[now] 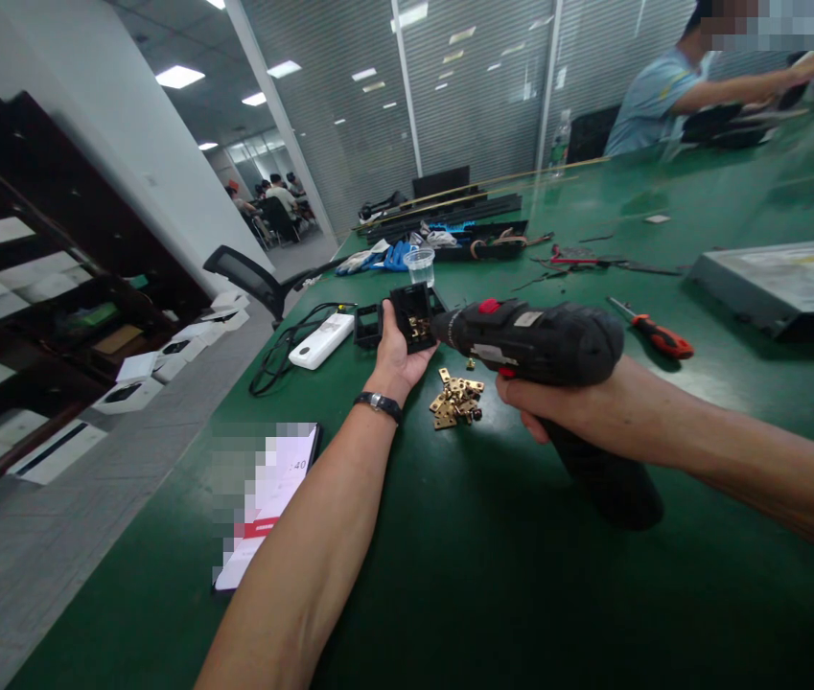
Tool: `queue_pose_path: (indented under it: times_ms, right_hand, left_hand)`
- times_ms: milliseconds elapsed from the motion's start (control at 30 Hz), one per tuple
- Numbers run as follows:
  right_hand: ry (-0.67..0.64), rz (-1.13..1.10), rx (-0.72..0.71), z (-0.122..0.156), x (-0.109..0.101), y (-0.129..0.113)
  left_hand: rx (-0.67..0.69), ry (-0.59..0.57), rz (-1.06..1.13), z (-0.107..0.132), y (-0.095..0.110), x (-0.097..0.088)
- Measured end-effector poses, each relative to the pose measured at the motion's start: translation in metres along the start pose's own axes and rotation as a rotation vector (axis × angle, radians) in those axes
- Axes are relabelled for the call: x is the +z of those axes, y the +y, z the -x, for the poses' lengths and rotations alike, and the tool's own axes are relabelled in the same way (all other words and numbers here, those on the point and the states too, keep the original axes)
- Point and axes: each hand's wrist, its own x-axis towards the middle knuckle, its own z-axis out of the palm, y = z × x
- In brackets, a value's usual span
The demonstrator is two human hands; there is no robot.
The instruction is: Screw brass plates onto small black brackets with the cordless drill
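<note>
My right hand (pixel 586 407) is closed around the grip of a black cordless drill (pixel 550 340) with red details. The drill points left, its chuck close to a small black box (pixel 407 305) that my left hand (pixel 402 356) grips from the near side. Brass-coloured pieces show inside this box, which is tilted toward me. Whether the drill's tip touches the box or a part in it, I cannot tell. A loose pile of brass-coloured metal pieces (pixel 455 398) lies on the green table just below the box.
Left of the box lie a white power bank (pixel 322 340) with a black cable and a phone (pixel 284 489). Behind it stands a clear plastic cup (pixel 419 266). A screwdriver (pixel 658 335) and a grey metal case (pixel 787 287) are on the right. Another person (pixel 665 96) sits across the table.
</note>
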Motion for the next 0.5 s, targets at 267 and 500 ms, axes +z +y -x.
queue_pose_path:
  times_ms: [267, 500]
  right_hand:
    - [-0.003, -0.008, 0.018, 0.0008, 0.0014, 0.0019]
    - [-0.004, -0.005, -0.022, -0.0005, 0.0001, 0.0006]
  left_hand:
    - [-0.001, -0.001, -0.018, 0.0001, 0.0002, -0.0011]
    - [0.001, -0.012, -0.027, 0.0001, 0.0002, -0.0009]
